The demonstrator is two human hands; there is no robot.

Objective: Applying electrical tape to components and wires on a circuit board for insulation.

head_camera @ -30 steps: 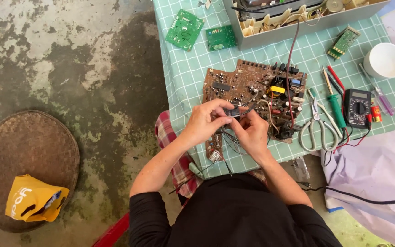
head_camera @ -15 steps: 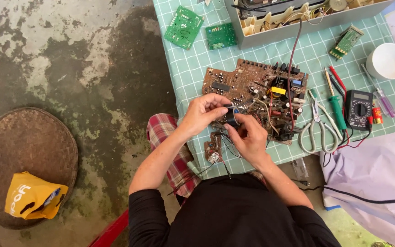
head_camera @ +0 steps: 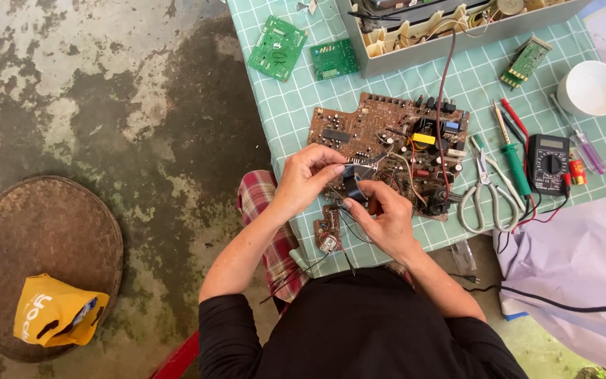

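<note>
A: Green grid mat, bench over concrete. Status?
B: Both hands pinching a small black component beside the brown circuit board: left hand above, right hand below. It's sitting unmounted, leads dangling.

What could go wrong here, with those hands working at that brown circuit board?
The small board sits near the table edge on thin wires and might slip off. Both the left hand and right hand pinch a black part over the brown board; a tug might strain its wires.
</note>
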